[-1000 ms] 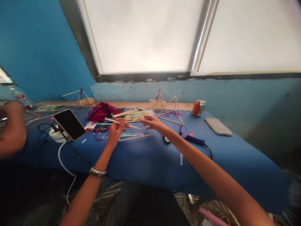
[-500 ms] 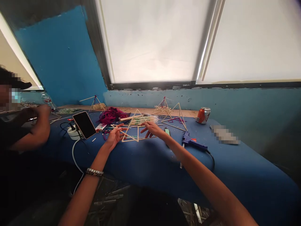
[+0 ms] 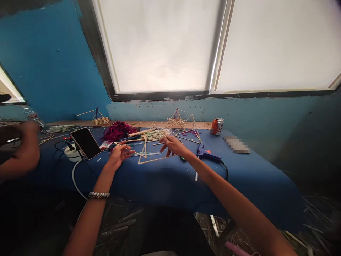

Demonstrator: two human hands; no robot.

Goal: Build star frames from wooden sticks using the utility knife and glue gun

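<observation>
Between my hands, above the front of the blue table, is a frame of thin pale sticks [image 3: 153,160] joined into triangles. My left hand [image 3: 119,155] has closed its thumb and fingers on a stick at the frame's left side. On the right, my right hand [image 3: 172,145] pinches the frame's sticks near its upper right, with the other fingers curled below. One corner of the frame points down and left, between the hands.
A blue glue gun [image 3: 208,154] lies right of my right hand. A phone [image 3: 85,143] leans on a white power socket [image 3: 74,153]. Purple string [image 3: 119,131], stick pyramids [image 3: 99,118] and a can [image 3: 217,126] stand behind. Another person's hand [image 3: 30,140] is at far left.
The stick frame has turned in my hands, and its lower edge now slants up to the right. The view has shifted right, so the table items appear farther left.
</observation>
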